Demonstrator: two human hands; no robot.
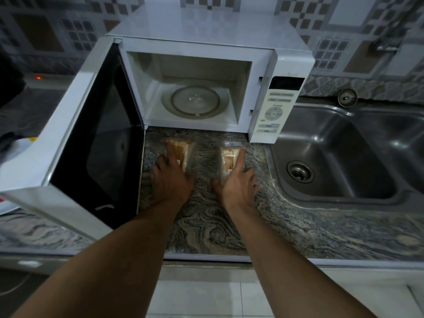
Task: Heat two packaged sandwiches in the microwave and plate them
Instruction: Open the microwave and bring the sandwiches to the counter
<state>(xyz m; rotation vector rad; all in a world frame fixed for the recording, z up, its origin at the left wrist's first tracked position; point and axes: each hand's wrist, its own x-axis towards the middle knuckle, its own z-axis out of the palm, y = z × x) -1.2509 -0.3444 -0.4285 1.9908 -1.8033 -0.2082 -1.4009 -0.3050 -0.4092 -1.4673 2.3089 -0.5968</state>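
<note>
1. So far the task looks barely begun: the microwave (206,72) stands with its door (75,143) swung wide toward the left of the frame, and the glass turntable (195,102) inside is bare.
2. Both packaged sandwiches rest on the counter (206,221), just in front of the microwave's opening, near the centre of the frame and apart from each other.
3. The left hand (171,180) lies over the left sandwich (181,150), fingers (171,150) spread along its top and sides; contact seems made, though I cannot tell whether the grip has closed.
4. The right hand (238,187) reaches the right sandwich (229,157), one finger stretched along its upper face, thumb apart on the counter side; it looks loose, not clamped.
5. Left to do, by my judgement: lift both in, shut the door, heat, take them out and plate them. No plate is clearly visible.
6. Each sandwich is a triangular wedge of pale sliced bread in clear wrap, with a small label near the hand; fillings are too dim to make out.
</note>
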